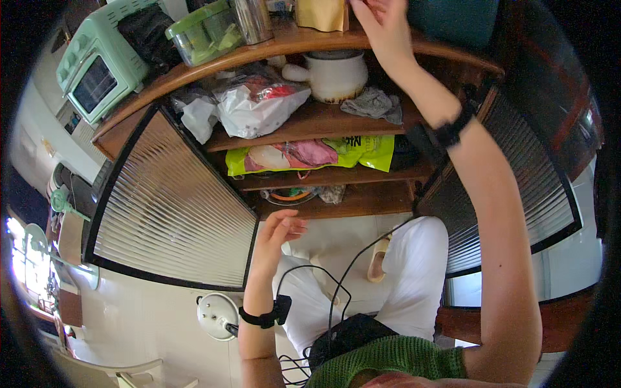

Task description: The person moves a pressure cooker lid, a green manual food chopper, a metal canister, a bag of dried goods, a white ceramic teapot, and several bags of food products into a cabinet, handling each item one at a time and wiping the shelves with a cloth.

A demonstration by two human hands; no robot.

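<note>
My left hand (279, 235) hangs in front of the lowest shelf with its fingers loosely curled and apart, holding nothing. Raised above the cabinet top, my right hand (385, 22) is beside a tan paper bag (320, 14); its fingers run out at the picture's upper edge, so what they hold cannot be told. Below that hand, a white ceramic pot (337, 75) with a side handle and dark lid stands on the upper shelf, beside a grey cloth (373, 104). White plastic bags (259, 109) lie to its left. A bright green printed package (310, 155) lies on the middle shelf.
Ribbed-glass doors stand open at left (179, 208) and right (509, 189). On the wooden cabinet top (286, 39) are a mint toaster oven (99, 72), a green-lidded container (206, 36) and a metal cylinder (252, 22). A white lidded pot (217, 315) sits on the floor. Black cables cross my lap.
</note>
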